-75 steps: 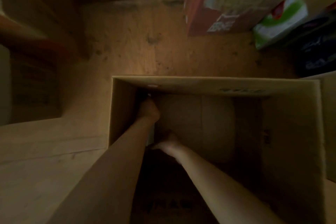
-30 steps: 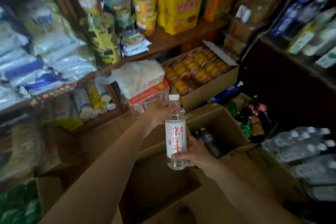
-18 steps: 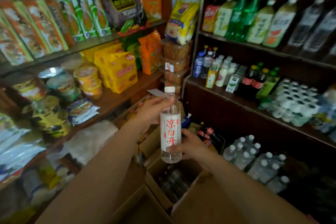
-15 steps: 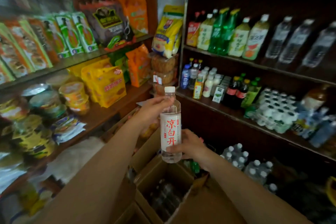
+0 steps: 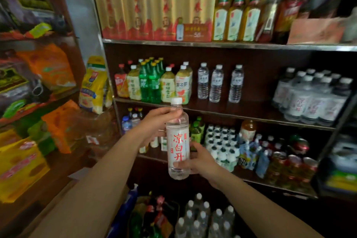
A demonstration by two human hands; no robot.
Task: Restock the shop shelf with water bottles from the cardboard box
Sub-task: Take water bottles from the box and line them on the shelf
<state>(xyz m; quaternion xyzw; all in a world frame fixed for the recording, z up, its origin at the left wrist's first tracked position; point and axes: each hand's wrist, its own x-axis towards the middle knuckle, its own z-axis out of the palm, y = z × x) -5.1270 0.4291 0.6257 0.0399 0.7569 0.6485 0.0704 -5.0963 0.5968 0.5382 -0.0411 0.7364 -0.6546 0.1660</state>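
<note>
**Water bottle in hand, shelf slot not yet reached**

The water bottle [image 5: 178, 139] with the red characters on its white label stands upright in front of me, in the air, well short of the shelves. My left hand [image 5: 156, 121] curls round its neck just under the white cap, and my right hand [image 5: 195, 160] wraps the lower body from behind, thumb across the label's foot. So both hands are closed on this one bottle; neither is free.

On the middle shelf [image 5: 251, 111], far right, a cluster of matching bottles [image 5: 309, 98] already stands, same white label, same red writing. I judge that is where mine belongs. Between that cluster and the three clear bottles [image 5: 219, 83] to its left there is bare shelf.

As for progress: one bottle is out and carried up, but not placed. The cardboard box is out of view, so I cannot tell how many remain.
</note>
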